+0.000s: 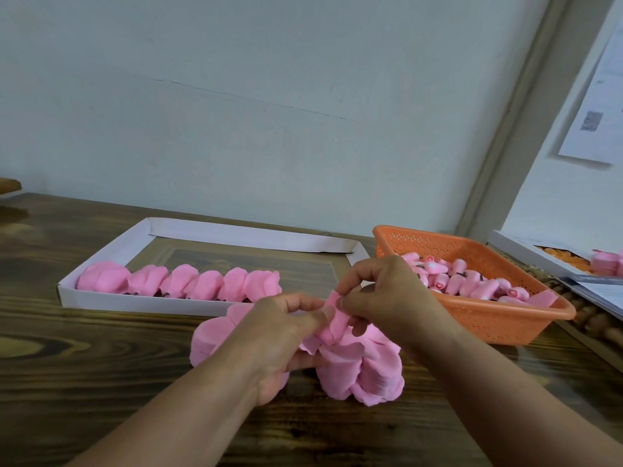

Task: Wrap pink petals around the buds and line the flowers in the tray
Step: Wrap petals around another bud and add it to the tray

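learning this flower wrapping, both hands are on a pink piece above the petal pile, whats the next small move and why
Probably fold the petal snug around the bud and pinch its base. Both the left hand and right hand pinch it over the loose petal pile, and it looks only partly wrapped. Six finished flowers already line the white tray.

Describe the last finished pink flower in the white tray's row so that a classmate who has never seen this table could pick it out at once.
Start at the shallow white cardboard tray on the dark wooden table, left of the orange plastic basket. Along its near wall runs a row of pink paper flowers. The one meant is the rightmost flower: it alone has bare tray floor beside it, and it lies nearest the hands.
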### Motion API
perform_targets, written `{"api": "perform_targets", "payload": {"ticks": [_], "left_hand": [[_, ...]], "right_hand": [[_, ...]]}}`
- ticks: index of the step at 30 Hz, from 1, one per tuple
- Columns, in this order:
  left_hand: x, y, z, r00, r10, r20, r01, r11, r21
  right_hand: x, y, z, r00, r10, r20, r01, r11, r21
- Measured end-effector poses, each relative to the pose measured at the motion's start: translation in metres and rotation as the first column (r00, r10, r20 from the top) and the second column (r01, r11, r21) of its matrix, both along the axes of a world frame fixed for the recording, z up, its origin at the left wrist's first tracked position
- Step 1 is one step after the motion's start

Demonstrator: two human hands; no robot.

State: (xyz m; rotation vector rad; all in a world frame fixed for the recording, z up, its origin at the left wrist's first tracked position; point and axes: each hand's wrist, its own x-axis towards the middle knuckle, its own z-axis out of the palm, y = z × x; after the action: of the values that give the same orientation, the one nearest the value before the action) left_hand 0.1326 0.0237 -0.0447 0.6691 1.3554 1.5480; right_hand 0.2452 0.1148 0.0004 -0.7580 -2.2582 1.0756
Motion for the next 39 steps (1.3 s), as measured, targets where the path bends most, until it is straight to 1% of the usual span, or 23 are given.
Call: {"api": "perform_targets", "payload": {"ticks": [6,10,12,15,16,17,19,22,24,27,29,33,36,39], "left_hand": [[0.001,-0.002,0.003,1.000,0.009,-0.013,-0.009,1.000,-0.020],[0.001,-0.001,0.004,1.000,-0.010,-0.017,0.010,1.000,-0.026],[0.000,0.000,0.004,0.997,-0.025,0.069,0.025,1.000,-0.005],[0.000,0.000,0.001,0.959,-0.055,0.277,0.042,0.998,0.054],[0.001,0.001,0.000,0.946,-0.059,0.318,0.036,0.996,0.077],[0.003,0.002,-0.002,0.944,-0.054,0.326,0.025,0.995,0.095],[0.008,0.004,-0.005,0.959,-0.010,0.282,-0.017,0.996,0.093],[0.012,0.006,-0.008,0.985,0.093,0.144,-0.097,0.995,0.020],[0.011,0.008,-0.007,0.985,0.140,0.098,-0.139,0.990,-0.013],[0.009,0.008,-0.004,0.981,0.173,0.089,-0.171,0.985,-0.029],[0.008,0.007,-0.004,0.980,0.188,0.062,-0.186,0.982,-0.031],[0.008,0.006,-0.003,0.973,0.229,0.019,-0.229,0.973,-0.034],[0.009,0.006,-0.003,0.973,0.228,-0.019,-0.229,0.972,-0.050],[0.012,0.005,-0.005,0.977,0.176,-0.121,-0.183,0.982,-0.050]], "right_hand": [[-0.002,-0.002,0.001,0.999,0.047,0.017,-0.047,0.999,0.021],[-0.003,0.001,0.000,1.000,0.025,0.006,-0.025,1.000,-0.002],[-0.003,0.004,-0.002,1.000,-0.030,0.004,0.030,0.999,0.021],[-0.003,0.012,-0.006,0.987,-0.152,-0.054,0.154,0.987,0.043],[-0.003,0.014,-0.007,0.980,-0.180,-0.080,0.184,0.982,0.044],[-0.004,0.014,-0.008,0.975,-0.199,-0.097,0.205,0.977,0.051],[-0.006,0.013,-0.011,0.969,-0.222,-0.111,0.231,0.969,0.082],[-0.008,0.010,-0.013,0.974,-0.214,-0.076,0.224,0.958,0.179],[-0.008,0.006,-0.011,0.986,-0.166,-0.015,0.164,0.955,0.249],[-0.008,0.001,-0.005,0.995,-0.072,0.069,0.044,0.940,0.340],[-0.009,-0.001,-0.003,0.994,-0.038,0.103,-0.004,0.925,0.380],[-0.008,-0.004,0.000,0.992,0.005,0.127,-0.057,0.910,0.411],[-0.008,-0.006,0.003,0.975,0.072,0.211,-0.156,0.897,0.413],[-0.010,-0.006,0.006,0.953,0.082,0.293,-0.201,0.893,0.404]]}}
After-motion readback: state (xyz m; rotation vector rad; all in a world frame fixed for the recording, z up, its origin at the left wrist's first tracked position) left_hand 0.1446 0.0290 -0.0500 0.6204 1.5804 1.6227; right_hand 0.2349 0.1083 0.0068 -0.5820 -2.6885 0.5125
